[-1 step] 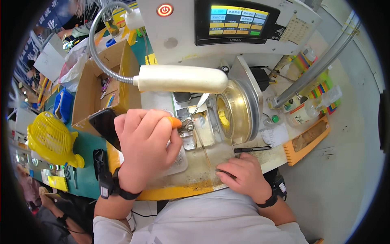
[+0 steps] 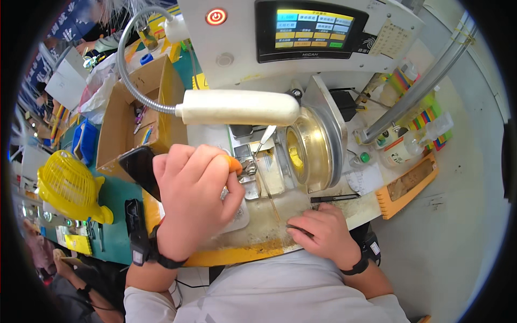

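Note:
My left hand (image 2: 195, 196) is closed in a pinch beside a small metal fixture (image 2: 249, 168). An orange piece, perhaps a finger cover, shows at its fingertips (image 2: 233, 164); what the fingers hold is hidden. On the front of the bench rests my right hand (image 2: 326, 234), its fingers curled round a dark, slim object (image 2: 300, 231) that is mostly covered. A thin brownish rod (image 2: 270, 196) slants from the fixture toward this hand. Behind the fixture, a white-handled tool (image 2: 266, 137) leans down to it. To its right stands a round brass-coloured wheel housing (image 2: 315, 148).
A white lamp (image 2: 242, 107) on a bendy arm hangs over the fixture, below a machine screen (image 2: 312, 29). Left are a cardboard box (image 2: 175, 94), a black phone (image 2: 141, 168) and a yellow fan (image 2: 70, 185). Right lie black tweezers (image 2: 335, 198) and an orange-framed tray (image 2: 383, 202).

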`<move>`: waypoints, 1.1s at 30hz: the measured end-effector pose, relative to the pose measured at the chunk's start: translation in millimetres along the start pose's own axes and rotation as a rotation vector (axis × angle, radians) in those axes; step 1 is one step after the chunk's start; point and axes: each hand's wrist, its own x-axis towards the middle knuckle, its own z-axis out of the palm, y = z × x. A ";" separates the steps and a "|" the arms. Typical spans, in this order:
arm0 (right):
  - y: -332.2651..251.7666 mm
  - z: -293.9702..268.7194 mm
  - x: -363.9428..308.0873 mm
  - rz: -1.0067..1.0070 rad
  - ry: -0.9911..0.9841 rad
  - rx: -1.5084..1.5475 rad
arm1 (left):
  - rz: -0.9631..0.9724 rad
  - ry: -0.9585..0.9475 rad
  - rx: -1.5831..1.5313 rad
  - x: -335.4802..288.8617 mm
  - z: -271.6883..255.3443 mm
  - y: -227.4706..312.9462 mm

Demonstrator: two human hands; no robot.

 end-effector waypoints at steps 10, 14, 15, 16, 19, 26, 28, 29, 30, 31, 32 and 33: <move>-4.6 -2.3 -0.5 0.014 0.001 0.013 | -0.696 -0.538 -1.010 28.8 -8.9 -9.1; -2.5 -1.1 -2.8 0.044 -0.007 0.019 | -0.699 -0.470 -1.160 24.9 -3.4 -6.7; -2.5 -1.0 -2.6 0.053 -0.006 0.034 | -0.685 -0.451 -1.197 23.7 -1.5 -7.9; -2.4 -1.8 -1.1 0.056 -0.008 0.047 | -0.671 -0.424 -1.233 23.2 -0.6 -9.3; -2.9 -1.7 1.6 0.046 0.015 0.044 | -0.628 -0.385 -1.215 21.0 1.9 -12.7; -3.9 -0.1 1.8 0.077 -0.044 0.048 | -0.582 -0.365 -1.147 16.9 7.0 -17.2; -3.5 2.2 2.5 0.064 -0.038 0.042 | -0.619 -0.441 -1.195 17.1 2.6 -17.6; -3.0 2.7 2.7 0.056 -0.051 0.037 | -0.626 -0.426 -1.202 16.4 3.1 -17.4; -2.4 3.1 2.8 0.048 -0.041 0.034 | -0.616 -0.420 -1.199 16.1 3.8 -16.7; -2.8 3.8 2.7 0.043 -0.029 0.033 | -0.606 -0.419 -1.195 15.8 4.3 -16.6; -3.3 3.9 2.4 0.037 -0.038 0.031 | -0.612 -0.410 -1.199 16.3 3.7 -16.5; -3.6 3.8 2.0 0.038 -0.015 0.031 | -0.604 -0.419 -1.195 17.5 2.4 -16.4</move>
